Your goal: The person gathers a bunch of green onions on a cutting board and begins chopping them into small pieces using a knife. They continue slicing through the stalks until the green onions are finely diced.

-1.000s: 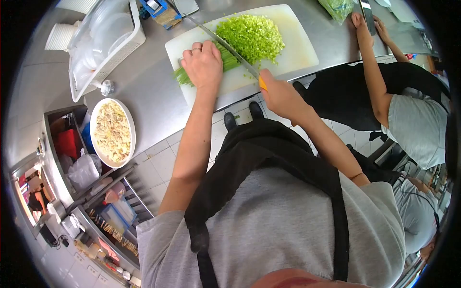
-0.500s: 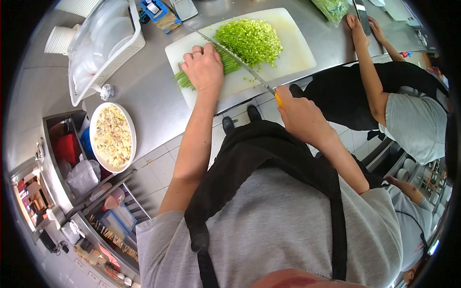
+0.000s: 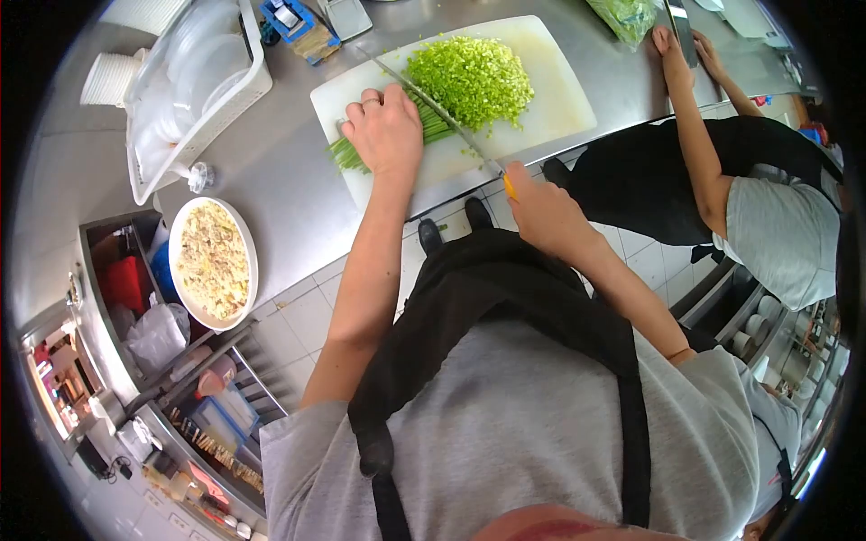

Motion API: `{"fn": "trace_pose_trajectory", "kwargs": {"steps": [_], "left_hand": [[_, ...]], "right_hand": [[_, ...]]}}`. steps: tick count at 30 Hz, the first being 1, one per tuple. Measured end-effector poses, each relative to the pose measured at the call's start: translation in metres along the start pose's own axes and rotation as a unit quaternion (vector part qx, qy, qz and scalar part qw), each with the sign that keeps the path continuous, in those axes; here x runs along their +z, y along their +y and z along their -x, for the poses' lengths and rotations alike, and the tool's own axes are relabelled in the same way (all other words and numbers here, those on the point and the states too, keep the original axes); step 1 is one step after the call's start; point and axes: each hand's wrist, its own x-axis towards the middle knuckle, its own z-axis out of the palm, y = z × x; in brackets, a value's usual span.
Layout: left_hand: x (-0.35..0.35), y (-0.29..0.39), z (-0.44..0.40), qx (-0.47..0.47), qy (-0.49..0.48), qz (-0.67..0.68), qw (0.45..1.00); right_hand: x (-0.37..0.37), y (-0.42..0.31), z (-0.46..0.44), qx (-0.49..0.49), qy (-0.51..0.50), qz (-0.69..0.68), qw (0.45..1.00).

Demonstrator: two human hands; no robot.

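Note:
My left hand presses down on a bundle of long green stalks, which look like scallions or chives, its fingers curled over them. In my right hand is the yellow handle of a long knife. The blade lies across the stalks, just to the right of my left fingers, with its tip reaching past the board's far edge. A heap of finely chopped greens sits right of the blade. All of this rests on a white cutting board.
An oval dish of chopped pale food stands at the counter's left edge. Behind it is a white basket of clear plastic lids. A blue box sits beyond the board. At right, a co-worker's hand holds a phone-like object.
My right hand has drawn the knife back toward me and a little left. My left hand stays on the stalks.

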Motion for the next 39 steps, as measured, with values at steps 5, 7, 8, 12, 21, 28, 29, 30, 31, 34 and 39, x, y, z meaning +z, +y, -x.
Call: {"fn": "trace_pose_trajectory", "kwargs": {"steps": [5,7,8,12,21,28,29,30,31,34,39], "left_hand": [[-0.003,0.001,0.000,0.004,0.001,0.001,1.000],[-0.003,0.000,0.000,0.006,0.006,0.003,1.000],[-0.003,0.000,0.000,0.004,0.005,0.006,1.000],[-0.002,0.000,0.001,0.011,0.002,-0.006,1.000],[-0.004,0.001,-0.001,0.003,-0.028,0.006,1.000],[-0.006,0.000,-0.001,0.002,-0.031,-0.005,0.999],[-0.004,0.000,-0.001,0.000,-0.021,-0.010,1.000],[-0.001,0.000,-0.001,0.001,-0.024,-0.009,1.000],[-0.003,0.001,-0.001,0.002,-0.017,-0.004,1.000],[-0.004,0.000,0.003,0.002,-0.014,0.000,1.000],[0.001,-0.003,0.003,0.013,0.023,0.023,0.999]], "right_hand": [[0.015,0.017,-0.034,-0.068,0.055,-0.035,0.996],[0.008,0.013,-0.036,-0.107,0.078,-0.067,0.989],[0.001,0.008,-0.031,-0.092,0.064,-0.054,0.992],[-0.024,-0.004,0.005,-0.078,0.046,0.008,0.996],[-0.010,-0.002,0.021,-0.052,0.044,0.018,0.997],[0.000,-0.002,-0.007,-0.065,0.043,-0.044,0.996],[0.000,-0.002,0.003,-0.060,0.048,-0.021,0.997],[0.000,-0.001,0.009,-0.055,0.050,0.002,0.997],[0.002,0.000,0.007,-0.053,0.046,0.003,0.998],[0.012,0.001,-0.009,-0.017,0.020,-0.009,1.000],[0.009,0.005,-0.030,-0.054,0.037,-0.046,0.997]]}}
